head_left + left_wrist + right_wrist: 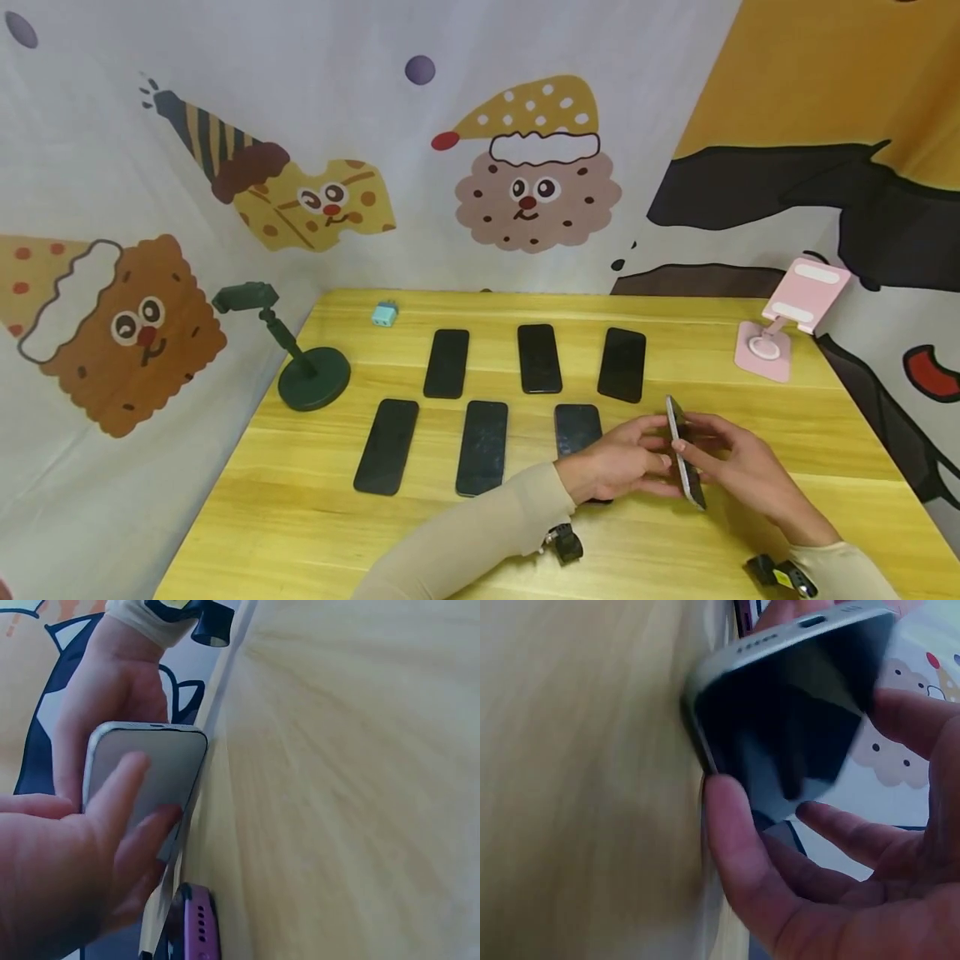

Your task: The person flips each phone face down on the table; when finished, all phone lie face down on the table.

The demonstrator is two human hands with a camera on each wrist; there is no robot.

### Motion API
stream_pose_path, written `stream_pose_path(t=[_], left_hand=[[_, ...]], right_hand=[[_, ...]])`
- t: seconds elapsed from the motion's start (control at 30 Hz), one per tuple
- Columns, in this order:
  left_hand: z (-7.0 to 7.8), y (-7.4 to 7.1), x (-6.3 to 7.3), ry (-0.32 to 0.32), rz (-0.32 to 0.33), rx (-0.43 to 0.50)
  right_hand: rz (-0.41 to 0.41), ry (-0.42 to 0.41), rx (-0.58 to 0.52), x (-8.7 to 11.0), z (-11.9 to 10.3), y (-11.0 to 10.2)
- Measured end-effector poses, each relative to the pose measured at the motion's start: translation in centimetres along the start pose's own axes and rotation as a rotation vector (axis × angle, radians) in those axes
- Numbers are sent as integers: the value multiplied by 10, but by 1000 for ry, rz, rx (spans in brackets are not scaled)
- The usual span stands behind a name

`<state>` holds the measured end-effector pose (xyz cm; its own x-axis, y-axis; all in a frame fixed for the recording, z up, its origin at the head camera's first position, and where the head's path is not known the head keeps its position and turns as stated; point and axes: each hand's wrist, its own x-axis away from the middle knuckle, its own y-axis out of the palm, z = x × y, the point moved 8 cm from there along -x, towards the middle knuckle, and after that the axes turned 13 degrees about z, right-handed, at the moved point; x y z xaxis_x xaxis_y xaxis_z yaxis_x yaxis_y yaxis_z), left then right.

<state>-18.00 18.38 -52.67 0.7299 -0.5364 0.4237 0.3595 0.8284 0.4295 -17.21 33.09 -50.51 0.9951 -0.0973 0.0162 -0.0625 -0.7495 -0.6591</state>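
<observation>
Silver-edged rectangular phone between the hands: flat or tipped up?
Tipped up: in the head view, the silver-edged rectangular phone shows its narrow side, steeply angled between the left hand and right hand.

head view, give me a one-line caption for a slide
Right hand grips a tilted phone, left hand beside it, six more phones lying in two rows on the table.

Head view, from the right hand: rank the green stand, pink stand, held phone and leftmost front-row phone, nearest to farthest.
From the right hand:
1. Held phone: touching its fingers.
2. Pink stand: behind the hand, at the table's right.
3. Leftmost front-row phone: well left.
4. Green stand: farther left, beyond that phone.
</observation>
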Motion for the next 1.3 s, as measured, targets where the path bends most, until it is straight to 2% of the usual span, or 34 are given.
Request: stream_pose_path(t=[0.1, 0.2, 0.3, 0.53, 0.73, 1.03, 1.3], left_hand=[[-1, 2, -1, -17, -25, 16], [-1, 1, -3, -26, -33, 19], [-1, -1, -4, -28, -35, -13], [-4, -3, -3, -54, -53, -127], [-2, -7, 0, -32, -30, -178], [-1, -9, 6, 34, 15, -265], [4, -13, 5, 51, 119, -215]], right_hand=[[-32, 17, -100, -3, 0, 4], [-55, 12, -152, -5, 0, 5], [-61, 4, -154, -6, 0, 4], [-44, 48, -173, -5, 3, 1], [-2, 46, -179, -3, 7, -4], [37, 94, -168, 1, 17, -8], [68, 102, -266, 1, 17, -13]])
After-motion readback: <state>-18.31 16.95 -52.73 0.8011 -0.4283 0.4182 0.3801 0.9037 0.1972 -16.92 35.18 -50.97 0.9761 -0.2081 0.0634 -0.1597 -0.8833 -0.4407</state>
